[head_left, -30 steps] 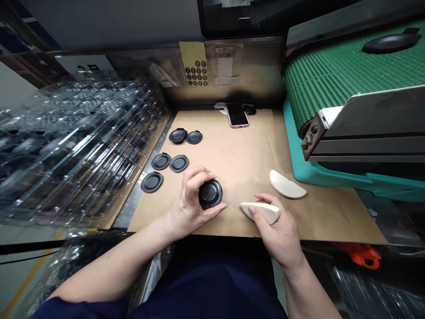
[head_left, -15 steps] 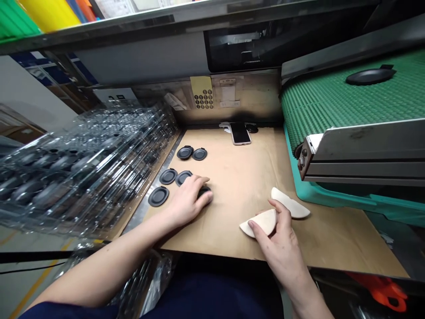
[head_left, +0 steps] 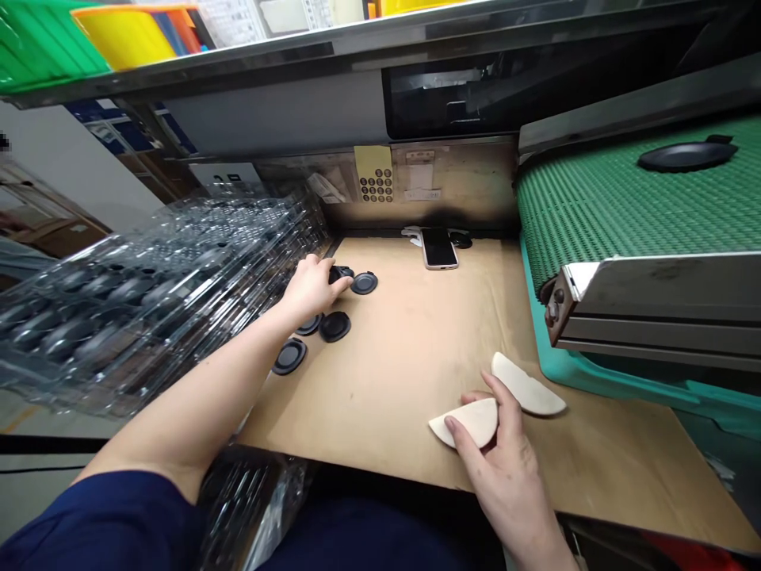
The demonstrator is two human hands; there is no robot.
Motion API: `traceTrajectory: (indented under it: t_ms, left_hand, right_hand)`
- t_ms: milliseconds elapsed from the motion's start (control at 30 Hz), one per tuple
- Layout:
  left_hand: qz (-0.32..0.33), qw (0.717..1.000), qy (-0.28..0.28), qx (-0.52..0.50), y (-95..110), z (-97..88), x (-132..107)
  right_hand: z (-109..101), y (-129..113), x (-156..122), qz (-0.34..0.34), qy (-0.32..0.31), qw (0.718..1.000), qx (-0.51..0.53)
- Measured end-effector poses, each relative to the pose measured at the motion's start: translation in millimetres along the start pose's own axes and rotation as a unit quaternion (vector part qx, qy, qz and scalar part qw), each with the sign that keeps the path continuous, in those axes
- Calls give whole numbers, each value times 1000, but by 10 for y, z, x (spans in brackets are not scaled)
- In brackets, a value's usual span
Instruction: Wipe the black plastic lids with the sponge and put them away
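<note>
My left hand [head_left: 310,289] reaches to the far left of the brown paper mat [head_left: 410,357], fingers curled on a black round cap [head_left: 341,274]. A second black cap [head_left: 364,282] lies just right of it. Three more caps sit nearer: one [head_left: 334,325], one half hidden under my wrist [head_left: 310,326], and one [head_left: 289,355]. My right hand [head_left: 505,460] rests at the mat's near edge, thumb and fingers gripping a white half-moon pad [head_left: 467,420]. Another white half-moon pad [head_left: 526,385] lies just beyond it.
Stacked clear plastic trays [head_left: 148,293] holding dark parts fill the left. A phone [head_left: 438,247] lies at the back of the mat. A green conveyor belt [head_left: 612,214] on a teal frame borders the right, carrying a black lid [head_left: 686,155]. Coloured bins [head_left: 119,32] sit on the shelf above.
My left hand carried the black cap from the mat's middle to the far-left pair of caps. The right hand tilted its white pad and stayed put. The view tipped upward.
</note>
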State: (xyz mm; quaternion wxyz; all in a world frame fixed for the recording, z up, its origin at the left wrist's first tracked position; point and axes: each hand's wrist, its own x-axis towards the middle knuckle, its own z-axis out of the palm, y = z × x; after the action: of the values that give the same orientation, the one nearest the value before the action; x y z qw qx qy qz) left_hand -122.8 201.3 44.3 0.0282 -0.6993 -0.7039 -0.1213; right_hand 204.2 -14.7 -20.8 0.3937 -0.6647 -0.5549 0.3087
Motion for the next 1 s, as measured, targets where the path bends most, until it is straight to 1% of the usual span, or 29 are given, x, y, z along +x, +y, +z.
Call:
traceTrajectory:
  t_ms: [67,133,233,367,633,800,1000]
  left_hand:
    - [-24,999,-20,12,-76,57,172]
    - [-41,998,-43,20,-126,140,279]
    - [-56,995,-73,28,-181,269,374]
    - [-50,993,-102,38,-246,375,468]
    - [-24,991,-118,62,-312,416,649]
    - [-38,991,-115,64,-308,467,737]
    - [-46,988,-141,49,-307,459,852]
  right_hand:
    - [11,18,1,-7,4,1000,-4]
    - [25,48,-4,-14,7,1000,-10]
    - [43,94,-18,-16,3,1000,-21]
    - [50,119,-33,-22,3,999,-30]
    - [0,62,-19,-29,0,999,-43]
    - [3,93,-31,-33,3,998,-48]
    - [56,112,-41,-53,15,997,-60]
